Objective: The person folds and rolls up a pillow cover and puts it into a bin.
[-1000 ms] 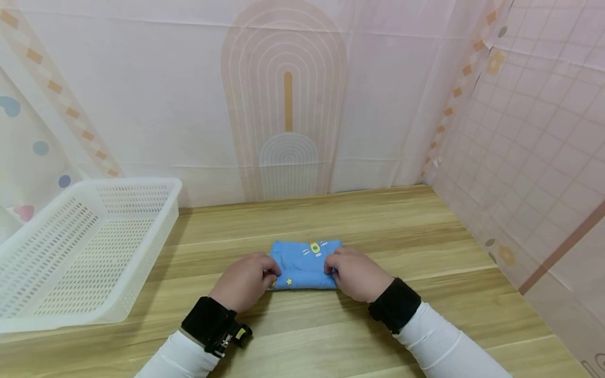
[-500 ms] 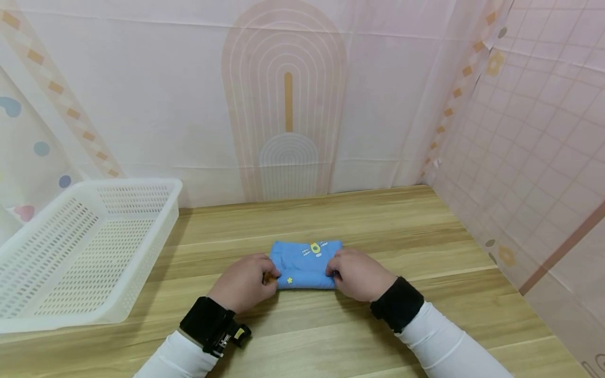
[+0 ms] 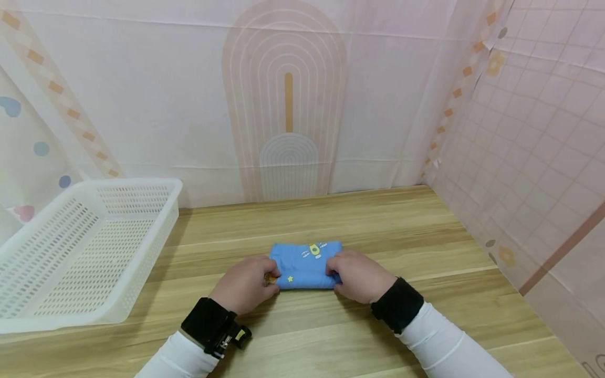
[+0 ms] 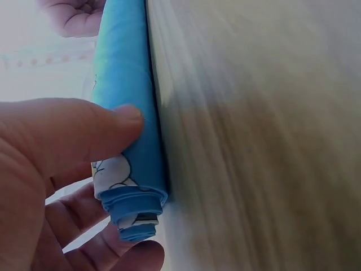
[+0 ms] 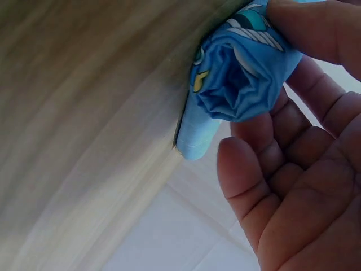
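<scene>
A blue cloth (image 3: 304,257) with cartoon prints and a yellow star lies folded on the table, its near edge rolled up. My left hand (image 3: 243,283) grips the left end of the roll; in the left wrist view the thumb (image 4: 121,124) presses on its near side and the fingers curl behind. Layers show at that end. At the right end, my right hand (image 3: 363,275) holds the roll between thumb and fingers. Seen from the right wrist, the rolled end (image 5: 240,84) is a loose spiral, with a flatter part of cloth beyond it.
A white perforated plastic basket (image 3: 115,294) stands on the wood-grain table (image 3: 302,336) at the left. Patterned sheeting (image 3: 198,105) hangs behind the table and along its right side. Black bands (image 3: 397,304) wrap both wrists, with a small camera on the left one.
The star on the roll has shifted slightly away from me and the cloth's far edge slightly nearer. Both hands stay at the roll's ends, with small finger shifts.
</scene>
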`<state>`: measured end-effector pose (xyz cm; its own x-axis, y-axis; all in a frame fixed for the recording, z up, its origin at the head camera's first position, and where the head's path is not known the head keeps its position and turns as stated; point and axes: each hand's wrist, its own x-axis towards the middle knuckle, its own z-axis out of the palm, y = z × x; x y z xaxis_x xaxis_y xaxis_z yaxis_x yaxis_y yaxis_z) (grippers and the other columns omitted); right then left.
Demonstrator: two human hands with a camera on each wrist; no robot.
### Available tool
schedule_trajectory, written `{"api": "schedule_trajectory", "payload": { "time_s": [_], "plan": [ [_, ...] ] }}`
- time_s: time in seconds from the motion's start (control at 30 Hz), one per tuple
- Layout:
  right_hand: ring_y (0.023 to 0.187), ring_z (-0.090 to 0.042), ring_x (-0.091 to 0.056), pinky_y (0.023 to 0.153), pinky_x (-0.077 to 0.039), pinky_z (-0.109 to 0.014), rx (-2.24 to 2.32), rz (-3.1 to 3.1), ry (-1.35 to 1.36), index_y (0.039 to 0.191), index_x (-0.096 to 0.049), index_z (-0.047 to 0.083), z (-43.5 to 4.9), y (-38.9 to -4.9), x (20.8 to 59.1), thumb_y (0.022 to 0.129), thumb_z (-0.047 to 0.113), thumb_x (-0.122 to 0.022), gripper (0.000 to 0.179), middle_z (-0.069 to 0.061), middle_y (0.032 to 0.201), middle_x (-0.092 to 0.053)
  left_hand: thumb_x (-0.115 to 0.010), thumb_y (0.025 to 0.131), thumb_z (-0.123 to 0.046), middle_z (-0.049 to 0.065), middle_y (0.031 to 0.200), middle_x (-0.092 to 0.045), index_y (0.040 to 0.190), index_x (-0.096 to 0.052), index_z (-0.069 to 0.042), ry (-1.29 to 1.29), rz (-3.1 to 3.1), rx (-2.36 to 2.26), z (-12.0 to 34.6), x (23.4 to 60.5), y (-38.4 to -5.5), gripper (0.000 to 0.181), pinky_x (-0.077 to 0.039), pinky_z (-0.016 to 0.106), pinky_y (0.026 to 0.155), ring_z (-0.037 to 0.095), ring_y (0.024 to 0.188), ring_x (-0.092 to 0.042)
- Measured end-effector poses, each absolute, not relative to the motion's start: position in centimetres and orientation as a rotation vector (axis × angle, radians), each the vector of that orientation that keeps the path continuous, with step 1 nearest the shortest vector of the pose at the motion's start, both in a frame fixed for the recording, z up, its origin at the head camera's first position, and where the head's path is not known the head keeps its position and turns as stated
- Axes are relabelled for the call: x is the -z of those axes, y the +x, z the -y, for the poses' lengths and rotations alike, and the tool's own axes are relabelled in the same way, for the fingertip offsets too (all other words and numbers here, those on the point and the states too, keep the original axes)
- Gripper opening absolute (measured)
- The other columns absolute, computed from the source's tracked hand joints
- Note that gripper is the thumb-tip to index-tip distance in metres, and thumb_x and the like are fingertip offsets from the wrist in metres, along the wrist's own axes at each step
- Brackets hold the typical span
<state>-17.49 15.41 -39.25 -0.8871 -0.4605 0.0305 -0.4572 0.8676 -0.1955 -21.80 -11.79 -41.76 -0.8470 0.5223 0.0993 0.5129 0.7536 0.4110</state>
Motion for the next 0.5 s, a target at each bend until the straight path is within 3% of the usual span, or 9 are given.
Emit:
{"api": "schedule_trajectory", "payload": {
  "time_s": [0.4,0.5],
  "plan": [
    [0.104,-0.020,-0.068,0.096,-0.058,-0.040,0.272,-2.987,-0.714,0.114,-0.071,0.007,-15.40,-17.37,39.39,0.097,0.008,-0.073,0.017,-0.005,0.110,-0.073,-0.079,0.095,-0.020,-0.004,0.107,-0.077,0.106,-0.078,-0.017,0.815,-2.888,-0.709,11.80,41.56,-21.69,0.012,-0.055,0.039,0.087,0.009,0.086,-0.060],
    [0.105,-0.019,-0.069,0.097,-0.058,-0.040,0.287,-2.964,-0.696,0.117,-0.070,0.006,-15.36,-17.36,39.31,0.099,0.008,-0.071,0.018,-0.006,0.113,-0.073,-0.076,0.097,-0.019,-0.004,0.112,-0.077,0.111,-0.077,-0.015,0.801,-2.878,-0.711,11.78,41.48,-21.71,0.014,-0.056,0.042,0.093,0.011,0.095,-0.065]
  ]
}}
